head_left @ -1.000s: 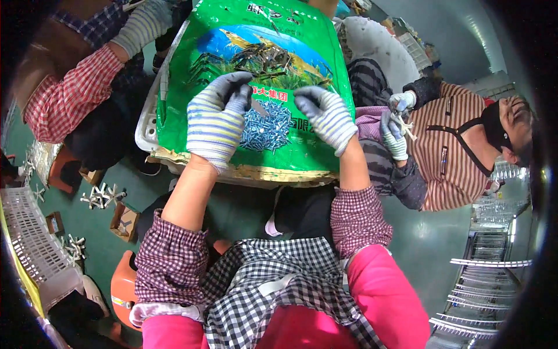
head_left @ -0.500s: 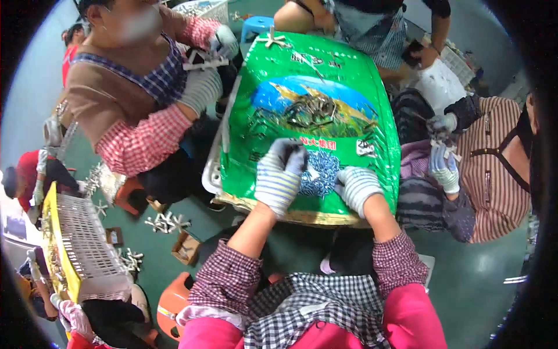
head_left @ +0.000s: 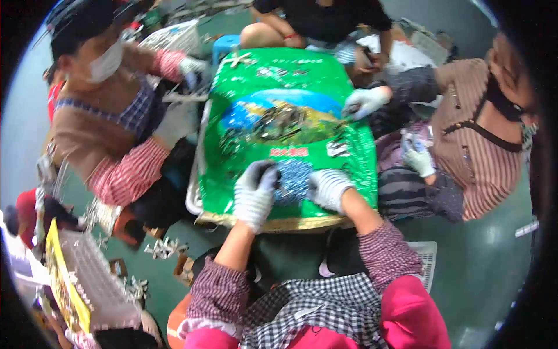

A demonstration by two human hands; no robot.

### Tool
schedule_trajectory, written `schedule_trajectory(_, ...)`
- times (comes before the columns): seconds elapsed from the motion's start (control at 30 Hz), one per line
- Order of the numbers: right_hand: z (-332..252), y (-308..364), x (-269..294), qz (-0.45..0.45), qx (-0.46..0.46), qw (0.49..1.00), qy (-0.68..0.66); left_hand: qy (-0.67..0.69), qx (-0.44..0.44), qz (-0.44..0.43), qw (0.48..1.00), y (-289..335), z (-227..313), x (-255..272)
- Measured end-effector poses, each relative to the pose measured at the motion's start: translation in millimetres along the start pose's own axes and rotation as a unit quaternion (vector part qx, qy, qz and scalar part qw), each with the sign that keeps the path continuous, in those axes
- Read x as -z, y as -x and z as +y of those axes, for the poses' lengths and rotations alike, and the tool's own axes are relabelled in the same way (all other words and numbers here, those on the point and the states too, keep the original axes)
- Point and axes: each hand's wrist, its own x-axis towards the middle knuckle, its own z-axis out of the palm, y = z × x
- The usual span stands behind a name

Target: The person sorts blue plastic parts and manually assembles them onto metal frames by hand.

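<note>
A green printed sack (head_left: 232, 198) lies flat as a work surface in front of me. On its near part is a pile of small bluish metal pieces (head_left: 293, 181) that look like screws. My left hand (head_left: 256, 195), in a striped glove with dark fingertips, is at the pile's left side. Its fingers are curled together, and what they hold is hidden. My right hand (head_left: 330, 189), also gloved, touches the pile's right edge with bent fingers; whether anything is in them does not show. Dark thin metal parts (head_left: 285, 123) lie heaped mid-sack.
A white cross-shaped piece (head_left: 237, 59) lies at the sack's far left corner. A co-worker's gloved hand (head_left: 367, 102) is over the sack's right edge. Another person holds a white piece (head_left: 185, 98) at the left. A white crate (head_left: 96, 279) stands on the lower left floor.
The view has shifted, so the sack appears further left. The right co-worker's hand has come to the sack's edge. The white piece near my left fingertips no longer shows.
</note>
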Motion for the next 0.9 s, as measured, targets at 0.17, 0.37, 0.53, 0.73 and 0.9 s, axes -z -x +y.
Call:
schedule_trajectory(0.17,7.3,12.6,1.9,0.102,0.085,0.971,-0.198,0.094,0.124,-0.019,0.988,9.6,13.8,4.2)
schedule_trajectory(0.37,-9.8,8.7,-2.7,0.138,0.186,0.785,-0.575,0.061,0.068,-0.039,0.995,8.5,-1.2,-4.3)
schedule_trajectory(0.53,-7.4,9.2,16.6,0.107,0.149,0.748,-0.638,0.148,0.096,-0.030,0.984,-0.4,11.1,-7.2)
schedule_trajectory(0.73,-12.1,3.3,-2.2,0.099,0.186,0.786,-0.581,0.165,0.124,-0.063,0.976,7.5,5.8,-2.5)
schedule_trajectory(0.9,-13.9,2.9,-9.2,0.101,0.197,0.762,-0.608,0.185,0.108,-0.063,0.975,12.1,7.5,-4.8)
